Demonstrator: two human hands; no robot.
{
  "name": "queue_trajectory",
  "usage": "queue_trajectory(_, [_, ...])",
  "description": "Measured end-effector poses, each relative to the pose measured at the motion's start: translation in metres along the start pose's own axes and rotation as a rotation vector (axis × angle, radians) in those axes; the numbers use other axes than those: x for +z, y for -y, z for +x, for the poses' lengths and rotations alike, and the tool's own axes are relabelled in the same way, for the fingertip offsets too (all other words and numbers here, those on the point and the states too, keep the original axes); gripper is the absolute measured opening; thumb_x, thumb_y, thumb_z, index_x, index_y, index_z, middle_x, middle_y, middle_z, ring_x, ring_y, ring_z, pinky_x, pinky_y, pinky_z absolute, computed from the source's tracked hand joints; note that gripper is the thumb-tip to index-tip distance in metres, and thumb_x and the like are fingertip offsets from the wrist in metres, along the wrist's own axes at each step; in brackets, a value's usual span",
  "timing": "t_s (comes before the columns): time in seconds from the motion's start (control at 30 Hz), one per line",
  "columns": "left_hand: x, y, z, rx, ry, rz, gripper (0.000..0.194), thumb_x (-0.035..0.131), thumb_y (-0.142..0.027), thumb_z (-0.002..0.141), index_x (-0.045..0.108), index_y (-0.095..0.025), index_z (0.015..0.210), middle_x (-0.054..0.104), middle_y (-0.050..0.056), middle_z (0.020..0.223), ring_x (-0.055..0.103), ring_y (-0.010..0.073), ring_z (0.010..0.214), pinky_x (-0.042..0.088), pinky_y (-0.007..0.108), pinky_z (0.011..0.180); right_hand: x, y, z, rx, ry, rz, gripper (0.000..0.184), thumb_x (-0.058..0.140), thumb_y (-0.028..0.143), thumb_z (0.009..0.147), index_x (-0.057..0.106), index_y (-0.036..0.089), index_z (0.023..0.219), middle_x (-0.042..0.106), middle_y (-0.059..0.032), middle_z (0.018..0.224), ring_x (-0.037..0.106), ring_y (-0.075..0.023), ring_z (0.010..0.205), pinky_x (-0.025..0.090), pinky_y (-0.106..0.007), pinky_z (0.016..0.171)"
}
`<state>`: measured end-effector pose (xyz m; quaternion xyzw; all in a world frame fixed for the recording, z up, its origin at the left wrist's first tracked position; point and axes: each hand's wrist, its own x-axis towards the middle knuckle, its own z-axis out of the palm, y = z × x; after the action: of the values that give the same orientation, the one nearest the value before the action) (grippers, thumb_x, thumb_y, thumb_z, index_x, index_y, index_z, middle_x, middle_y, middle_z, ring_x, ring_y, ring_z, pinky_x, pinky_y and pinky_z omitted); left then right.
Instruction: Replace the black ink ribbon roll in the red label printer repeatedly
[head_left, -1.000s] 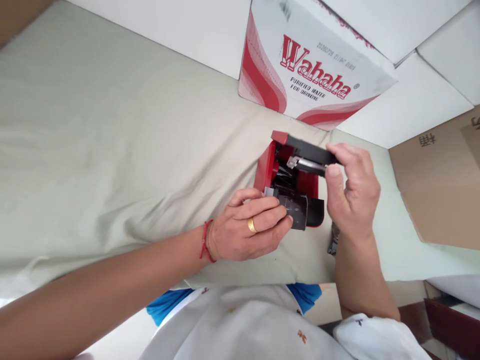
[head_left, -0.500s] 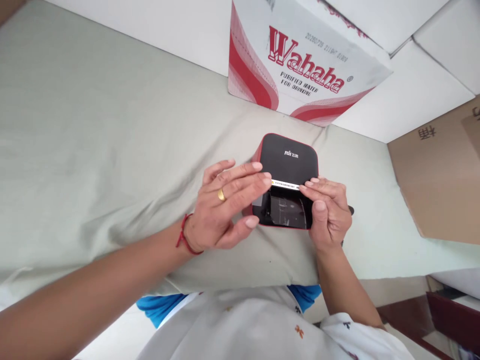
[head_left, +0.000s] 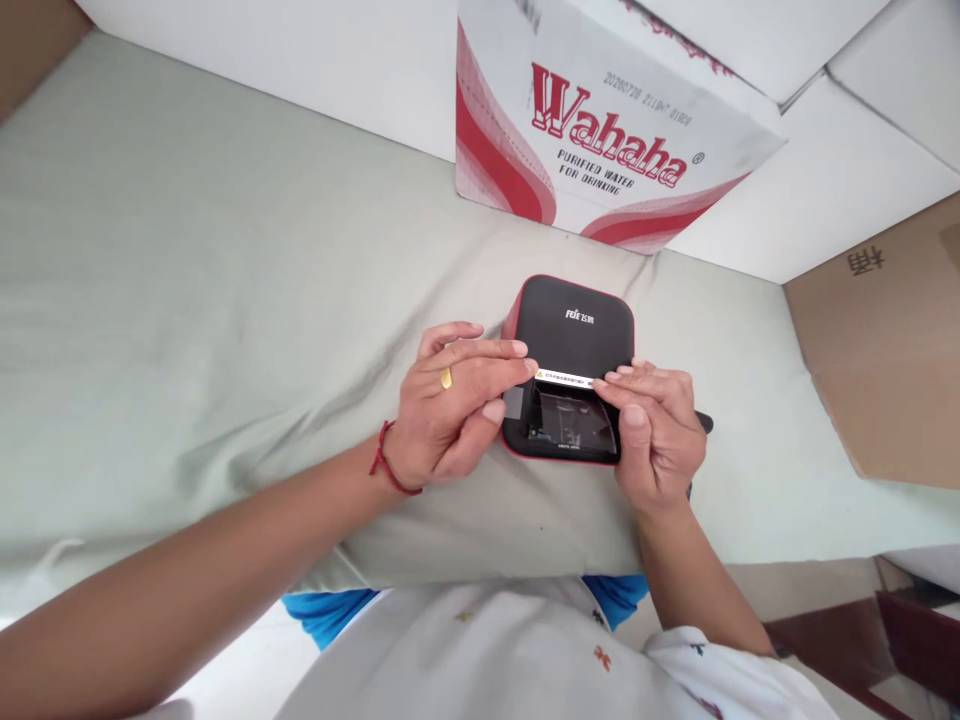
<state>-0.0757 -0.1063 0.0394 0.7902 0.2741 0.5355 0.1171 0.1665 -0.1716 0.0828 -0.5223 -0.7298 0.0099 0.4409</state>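
A small black and red label or receipt printer (head_left: 574, 330), lid closed, lies on the cloth in front of me. A white warning strip (head_left: 566, 380) runs across its top, and below it a dark glossy film (head_left: 574, 420) covers the front part. My left hand (head_left: 465, 400), with a gold ring, has its fingers stretched out and the tips touching the printer's left edge by the strip. On the other side my right hand (head_left: 664, 430) grips the right edge, fingertips on the strip's end and thumb near the front corner. The printer's right side is mostly hidden.
A Wahaha water carton (head_left: 607, 140) stands behind the printer against white boxes (head_left: 750, 225). A brown cardboard box (head_left: 885, 350) is at the right. Pale green cloth (head_left: 247, 280) covers the table. A black object (head_left: 703, 422) shows partly behind my right hand.
My right hand has lowered the raised lid, and the printer is now closed. My left hand has moved from the front part to the left edge, its fingers drawing closer together.
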Motion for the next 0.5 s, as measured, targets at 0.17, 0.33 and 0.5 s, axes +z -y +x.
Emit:
queue_trajectory(0.17, [0.005,0.005,-0.007,-0.005,0.045,-0.048,0.032,0.051,-0.045,0.104,0.067,-0.027,0.125,0.087,0.010,0.116,0.080,0.0296,0.122,0.059,0.053,0.109,-0.001,-0.001,-0.010,-0.053,0.023,0.019,0.037,0.050,0.038,0.111,0.085,0.033,0.123,0.079,-0.0100,0.111,0.074,-0.0321,0.113,0.059,-0.064,0.111])
queue_trajectory(0.33, [0.005,0.006,-0.011,0.033,-0.027,-0.143,0.024,0.052,-0.042,0.107,0.067,-0.028,0.120,0.082,0.011,0.127,0.075,0.0321,0.129,0.058,0.056,0.112,0.000,0.003,-0.016,-0.128,-0.021,0.064,0.040,0.044,0.036,0.115,0.083,0.034,0.125,0.075,-0.0093,0.103,0.070,-0.0320,0.111,0.060,-0.059,0.099])
queue_trajectory(0.5, [0.006,0.018,-0.017,-0.274,-0.048,-0.374,0.041,0.071,-0.050,0.102,0.061,-0.033,0.139,0.067,0.010,0.147,0.062,0.0325,0.145,0.052,0.058,0.124,0.002,0.006,-0.010,-0.189,-0.045,0.074,0.035,0.047,0.029,0.115,0.082,0.028,0.118,0.072,-0.0074,0.099,0.068,-0.0284,0.104,0.058,-0.052,0.090])
